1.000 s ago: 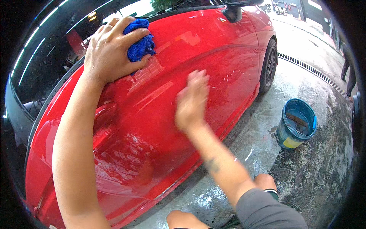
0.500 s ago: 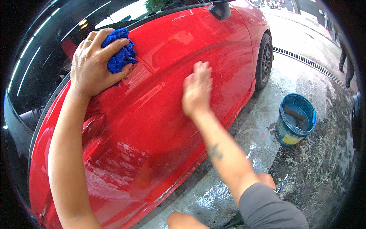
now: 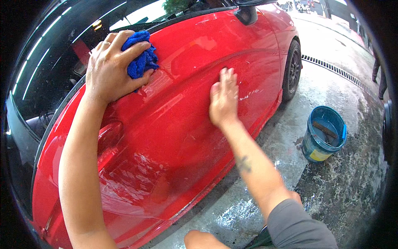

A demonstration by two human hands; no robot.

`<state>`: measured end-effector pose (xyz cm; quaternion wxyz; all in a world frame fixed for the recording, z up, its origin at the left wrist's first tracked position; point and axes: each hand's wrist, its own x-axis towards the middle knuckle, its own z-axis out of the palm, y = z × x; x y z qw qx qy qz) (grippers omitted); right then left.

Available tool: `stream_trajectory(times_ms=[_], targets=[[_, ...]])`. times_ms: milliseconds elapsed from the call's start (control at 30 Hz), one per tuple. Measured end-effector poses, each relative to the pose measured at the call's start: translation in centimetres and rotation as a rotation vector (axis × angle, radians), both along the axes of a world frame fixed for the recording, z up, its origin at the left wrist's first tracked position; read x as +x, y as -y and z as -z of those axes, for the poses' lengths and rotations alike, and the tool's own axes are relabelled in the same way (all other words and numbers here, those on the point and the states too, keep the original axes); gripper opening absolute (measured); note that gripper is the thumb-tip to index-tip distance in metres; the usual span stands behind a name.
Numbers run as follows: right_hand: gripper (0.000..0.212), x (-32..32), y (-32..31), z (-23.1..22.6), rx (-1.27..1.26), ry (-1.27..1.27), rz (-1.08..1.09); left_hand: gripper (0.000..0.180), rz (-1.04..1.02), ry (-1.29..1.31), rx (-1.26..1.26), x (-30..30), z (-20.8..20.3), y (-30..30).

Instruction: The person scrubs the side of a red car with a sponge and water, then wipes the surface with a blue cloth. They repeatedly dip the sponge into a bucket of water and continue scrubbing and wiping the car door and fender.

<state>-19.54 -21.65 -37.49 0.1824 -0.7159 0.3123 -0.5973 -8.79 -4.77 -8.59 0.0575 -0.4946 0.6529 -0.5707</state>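
Note:
A bunched blue microfiber cloth [image 3: 142,54] is gripped in my left hand [image 3: 108,68], which rests against the upper door just below the window edge. The red car door [image 3: 166,137] is wet, with streaks of water and reflections. Lower on the panel, my right hand [image 3: 224,97] lies flat with its fingers stretched out and close together. Its palm faces the paint, so whether something thin is under it is hidden. Left of centre, the door handle [image 3: 111,135] sits below my left wrist.
A blue bucket [image 3: 324,135] with a brownish bar-shaped thing inside stands on the wet concrete floor to the right. Beyond are the black wheel [image 3: 292,70], a side mirror [image 3: 246,14] and a drain grate [image 3: 340,74]. Another person's legs [image 3: 379,76] show at the far right.
The whole view has shifted slightly, so everything appears a little further right. My right hand stays flat on the door, and light wet streaks now show beside it. My left hand keeps the cloth.

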Motion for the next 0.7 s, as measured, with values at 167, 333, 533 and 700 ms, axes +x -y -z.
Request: stream_trajectory(times_ms=[167,333,533,700], targets=[[0.086,3.7,-22.0,0.8,-0.303,-0.005,-0.392,0.058,0.008,0.022,-0.006,-0.2,0.3,0.4],[0.079,2.7,-10.0,0.5,-0.165,-0.026,-0.079,0.056,-0.07,0.045,0.015,-0.7,-0.8,-1.2],[0.066,-5.1,20.3,7.8,0.222,0.06,-0.018,0.06,-0.041,-0.021,0.05,-0.9,0.2,0.4],[0.059,-1.6,11.1,3.3,0.056,0.335,-0.038,0.062,-0.096,0.029,0.049,-1.0,-0.6,-0.4]])
